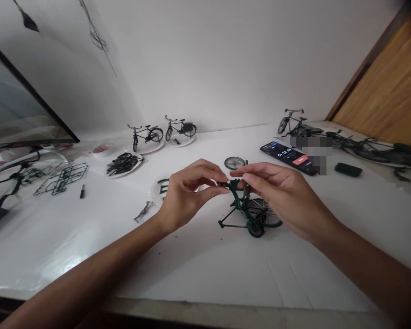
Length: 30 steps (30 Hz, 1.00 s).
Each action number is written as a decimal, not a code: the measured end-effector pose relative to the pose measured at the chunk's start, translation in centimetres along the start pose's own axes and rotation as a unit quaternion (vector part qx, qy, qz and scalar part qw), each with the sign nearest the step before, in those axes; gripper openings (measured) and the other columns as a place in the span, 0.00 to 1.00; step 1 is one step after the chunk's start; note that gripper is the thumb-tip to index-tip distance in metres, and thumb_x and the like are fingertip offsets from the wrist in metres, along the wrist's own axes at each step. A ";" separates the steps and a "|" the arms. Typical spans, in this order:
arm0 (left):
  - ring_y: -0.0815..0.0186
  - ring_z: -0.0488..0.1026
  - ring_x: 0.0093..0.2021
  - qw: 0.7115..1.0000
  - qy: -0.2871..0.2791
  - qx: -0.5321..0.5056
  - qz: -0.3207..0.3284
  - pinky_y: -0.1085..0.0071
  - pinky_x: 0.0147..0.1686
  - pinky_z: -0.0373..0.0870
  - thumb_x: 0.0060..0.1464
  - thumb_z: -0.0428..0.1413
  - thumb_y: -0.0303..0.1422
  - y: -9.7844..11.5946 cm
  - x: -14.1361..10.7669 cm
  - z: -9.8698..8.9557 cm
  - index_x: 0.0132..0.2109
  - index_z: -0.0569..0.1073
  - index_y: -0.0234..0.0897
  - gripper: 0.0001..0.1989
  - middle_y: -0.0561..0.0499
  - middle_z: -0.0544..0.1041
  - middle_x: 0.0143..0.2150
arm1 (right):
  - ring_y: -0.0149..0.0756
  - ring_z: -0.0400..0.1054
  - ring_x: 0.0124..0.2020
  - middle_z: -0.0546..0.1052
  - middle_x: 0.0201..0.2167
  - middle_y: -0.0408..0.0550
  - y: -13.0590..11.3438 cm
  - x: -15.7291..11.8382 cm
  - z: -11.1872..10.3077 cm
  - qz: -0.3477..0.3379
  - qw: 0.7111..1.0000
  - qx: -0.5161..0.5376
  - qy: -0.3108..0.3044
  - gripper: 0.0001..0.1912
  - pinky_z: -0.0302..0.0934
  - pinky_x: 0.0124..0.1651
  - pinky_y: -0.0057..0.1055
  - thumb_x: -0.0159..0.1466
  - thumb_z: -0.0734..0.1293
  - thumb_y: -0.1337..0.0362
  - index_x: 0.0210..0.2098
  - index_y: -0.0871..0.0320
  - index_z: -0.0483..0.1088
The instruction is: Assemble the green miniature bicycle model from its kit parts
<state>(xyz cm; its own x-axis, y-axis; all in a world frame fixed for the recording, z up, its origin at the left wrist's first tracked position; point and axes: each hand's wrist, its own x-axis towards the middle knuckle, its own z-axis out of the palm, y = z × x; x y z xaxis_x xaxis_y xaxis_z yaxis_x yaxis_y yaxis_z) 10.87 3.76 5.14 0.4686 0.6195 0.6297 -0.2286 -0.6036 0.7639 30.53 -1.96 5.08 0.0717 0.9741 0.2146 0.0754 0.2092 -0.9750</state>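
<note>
A dark green model bicycle frame (241, 204) is held above the white tabletop between my hands. My left hand (187, 192) is closed, its thumb and fingertips pinching one end of the frame. My right hand (284, 196) is closed too, pinching the tube at the upper right, and its fingers cover part of it. A spoked wheel (265, 214) is on or right behind the frame, below my right fingers. Just beyond my fingertips lies a loose spoked wheel (234, 162). A paper plate (154, 185) with green parts is partly hidden behind my left hand.
Two assembled bicycles (149, 136) stand on plates at the back. Left are a plate of dark parts (123, 164), green part sprues (63, 178), a small screwdriver (82, 191) and a monitor (23, 96). Right are a phone (287, 157), a dark green block (348, 169) and more bicycles (296, 124).
</note>
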 end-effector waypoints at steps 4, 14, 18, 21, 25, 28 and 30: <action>0.67 0.75 0.41 0.998 0.009 -0.037 -0.041 0.70 0.41 0.78 0.51 0.64 0.20 -0.1 -0.1 0.2 0.39 0.81 0.34 0.09 0.47 0.76 0.41 | 0.27 0.69 0.36 0.80 0.45 0.43 -0.1 0.0 -0.2 0.034 0.994 0.100 -0.018 0.05 0.63 0.41 0.27 0.63 0.71 0.60 0.37 0.52 0.73; 0.68 0.78 0.37 0.987 0.043 -0.090 -0.129 0.72 0.40 0.80 0.46 0.67 0.22 -0.6 0.0 0.3 0.35 0.80 0.33 0.08 0.48 0.80 0.39 | 0.31 0.74 0.42 0.78 0.42 0.40 -0.5 0.2 -0.3 0.058 0.971 0.227 -0.042 0.03 0.68 0.51 0.33 0.60 0.73 0.63 0.35 0.51 0.75; 0.68 0.78 0.36 0.981 0.043 -0.118 -0.151 0.73 0.38 0.79 0.45 0.68 0.22 -0.6 0.1 0.4 0.34 0.80 0.33 0.08 0.48 0.81 0.37 | 0.30 0.73 0.41 0.76 0.35 0.38 -0.4 0.1 -0.1 0.048 0.968 0.238 -0.061 0.04 0.67 0.50 0.33 0.61 0.73 0.63 0.30 0.51 0.75; 0.70 0.77 0.33 0.980 0.034 -0.126 -0.150 0.76 0.34 0.78 0.45 0.68 0.22 -0.6 0.0 0.4 0.33 0.79 0.33 0.07 0.49 0.80 0.35 | 0.31 0.70 0.39 0.75 0.35 0.39 -0.3 -0.1 0.3 0.040 0.971 0.222 -0.079 0.05 0.66 0.47 0.33 0.60 0.74 0.61 0.29 0.51 0.74; 0.70 0.76 0.33 0.986 0.014 -0.108 -0.123 0.74 0.33 0.78 0.48 0.66 0.21 -0.5 -0.3 0.6 0.35 0.79 0.34 0.07 0.49 0.78 0.35 | 0.27 0.65 0.31 0.73 0.32 0.40 0.0 -0.5 0.8 0.054 0.985 0.147 -0.071 0.05 0.62 0.36 0.29 0.58 0.74 0.61 0.32 0.52 0.75; 0.67 0.77 0.38 0.996 0.008 -0.047 -0.072 0.70 0.38 0.78 0.50 0.65 0.22 -0.5 -0.5 0.6 0.37 0.79 0.35 0.07 0.48 0.77 0.39 | 0.31 0.67 0.31 0.73 0.29 0.42 0.3 -0.7 0.8 0.072 0.989 0.093 -0.087 0.07 0.63 0.36 0.30 0.60 0.72 0.60 0.38 0.54 0.76; 0.66 0.76 0.41 0.999 0.004 0.014 -0.029 0.69 0.40 0.77 0.52 0.64 0.23 -0.5 -0.5 0.5 0.39 0.79 0.35 0.06 0.47 0.77 0.40 | 0.32 0.69 0.34 0.74 0.31 0.43 0.3 -0.7 0.7 0.071 0.990 0.080 -0.089 0.09 0.65 0.39 0.31 0.61 0.72 0.59 0.40 0.54 0.76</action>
<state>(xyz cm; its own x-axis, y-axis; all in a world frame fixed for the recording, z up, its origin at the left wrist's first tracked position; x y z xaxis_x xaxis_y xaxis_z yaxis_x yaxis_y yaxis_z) 11.14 3.46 4.36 0.4736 0.6576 0.5859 -0.1781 -0.5800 0.7949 29.81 -2.52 4.65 -0.1082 0.9913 0.0753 -0.0824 0.0666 -0.9944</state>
